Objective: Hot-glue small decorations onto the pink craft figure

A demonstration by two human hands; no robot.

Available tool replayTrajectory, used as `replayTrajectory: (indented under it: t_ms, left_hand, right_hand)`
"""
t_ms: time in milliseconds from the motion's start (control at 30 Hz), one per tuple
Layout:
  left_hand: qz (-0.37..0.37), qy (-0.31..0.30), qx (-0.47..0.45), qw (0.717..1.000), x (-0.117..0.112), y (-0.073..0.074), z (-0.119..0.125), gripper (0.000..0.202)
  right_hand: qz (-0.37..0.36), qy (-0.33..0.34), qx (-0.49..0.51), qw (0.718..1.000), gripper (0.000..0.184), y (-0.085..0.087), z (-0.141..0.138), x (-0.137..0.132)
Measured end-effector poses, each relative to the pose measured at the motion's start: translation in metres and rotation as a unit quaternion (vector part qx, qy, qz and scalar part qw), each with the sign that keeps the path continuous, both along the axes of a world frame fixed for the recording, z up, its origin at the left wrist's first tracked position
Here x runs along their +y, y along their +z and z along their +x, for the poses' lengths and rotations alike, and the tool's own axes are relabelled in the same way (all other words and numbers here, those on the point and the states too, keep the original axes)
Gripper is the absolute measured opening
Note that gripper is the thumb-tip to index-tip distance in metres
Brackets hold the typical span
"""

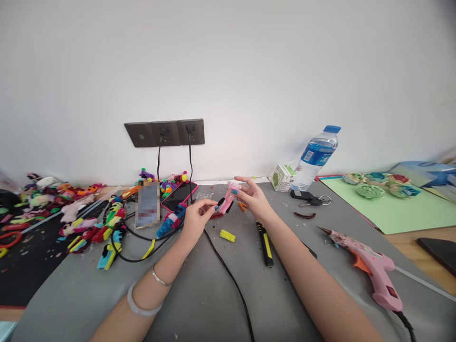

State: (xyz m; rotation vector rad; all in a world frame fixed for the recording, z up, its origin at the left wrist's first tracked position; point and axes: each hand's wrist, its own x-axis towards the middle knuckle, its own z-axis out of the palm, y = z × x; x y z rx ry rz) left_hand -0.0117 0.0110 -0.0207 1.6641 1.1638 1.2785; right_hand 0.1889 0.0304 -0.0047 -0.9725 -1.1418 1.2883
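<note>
A small pink pipe-cleaner figure with black limb ends is held above the grey mat. My right hand grips it from the right near its pale top, thumb and fingers closed round it. From the left, my left hand pinches at a black limb of the same figure; its fingertips are pressed together. Under the figure lies a dark red fuzzy piece, partly covered. A yellow pipe-cleaner piece rests on the mat just in front, and a small orange piece sits beneath my right hand.
A pink glue gun lies at right, near keys, a water bottle and a small box. A black-yellow cutter lies by my right forearm. Pipe-cleaner figures, phones and cables occupy the left and middle.
</note>
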Motion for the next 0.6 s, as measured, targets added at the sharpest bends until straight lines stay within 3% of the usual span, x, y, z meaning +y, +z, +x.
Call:
replayTrajectory:
  t_ms: [600]
  left_hand:
    - [0.092, -0.017, 0.038, 0.995, -0.002, 0.003, -0.002, 0.014]
  right_hand:
    - [-0.008, 0.028, 0.022, 0.999, 0.048, -0.0019, -0.0022, 0.0013]
